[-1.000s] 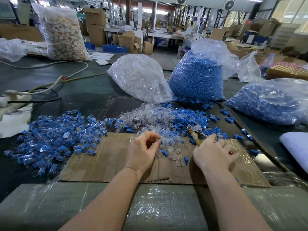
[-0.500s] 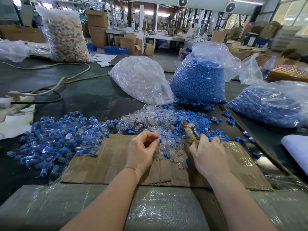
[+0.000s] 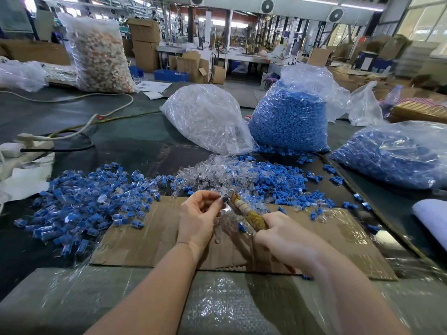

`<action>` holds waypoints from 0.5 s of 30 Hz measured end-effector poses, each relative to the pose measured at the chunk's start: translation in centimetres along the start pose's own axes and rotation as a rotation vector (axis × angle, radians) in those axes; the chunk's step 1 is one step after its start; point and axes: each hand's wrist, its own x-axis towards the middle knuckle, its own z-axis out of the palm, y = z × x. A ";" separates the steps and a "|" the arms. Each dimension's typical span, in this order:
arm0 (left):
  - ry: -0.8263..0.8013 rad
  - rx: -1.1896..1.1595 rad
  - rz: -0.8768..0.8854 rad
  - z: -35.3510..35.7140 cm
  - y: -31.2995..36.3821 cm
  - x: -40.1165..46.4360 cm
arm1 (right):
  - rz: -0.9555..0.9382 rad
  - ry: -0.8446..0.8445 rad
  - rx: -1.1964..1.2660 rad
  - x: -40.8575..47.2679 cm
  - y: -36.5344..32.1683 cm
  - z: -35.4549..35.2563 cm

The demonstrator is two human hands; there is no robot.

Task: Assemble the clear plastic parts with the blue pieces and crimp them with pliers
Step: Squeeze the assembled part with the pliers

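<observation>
My left hand (image 3: 197, 217) pinches a small clear plastic part (image 3: 223, 209) at its fingertips above the cardboard sheet (image 3: 150, 240). My right hand (image 3: 285, 235) grips the taped yellow handles of the pliers (image 3: 244, 210), whose jaws meet that part. A loose heap of clear parts (image 3: 210, 175) mixed with blue pieces (image 3: 283, 182) lies just beyond my hands. A pile of joined clear-and-blue parts (image 3: 92, 201) spreads to the left.
Behind the heap stand a bag of clear parts (image 3: 205, 117) and a bag of blue pieces (image 3: 290, 122); another blue bag (image 3: 396, 155) lies right. Cables and a power strip (image 3: 14, 148) are far left. Bubble wrap (image 3: 217, 303) covers the near edge.
My right hand lifted the pliers from the heap and swung their jaws left to the part in my left hand. My left hand stayed near the same spot.
</observation>
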 end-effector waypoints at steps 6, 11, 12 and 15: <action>0.049 0.006 -0.029 0.0 -0.2 0.1 | -0.043 -0.045 -0.023 -0.6 -0.9 -0.2; 0.068 -0.041 -0.061 0.0 -0.1 0.0 | -0.067 -0.064 0.001 -0.9 -1.1 -0.1; 0.074 -0.049 -0.067 0.0 -0.1 0.1 | -0.067 -0.067 0.007 -0.9 -1.1 -0.1; 0.079 -0.056 -0.076 0.1 0.0 0.1 | -0.074 -0.066 0.029 -1.0 -1.2 0.0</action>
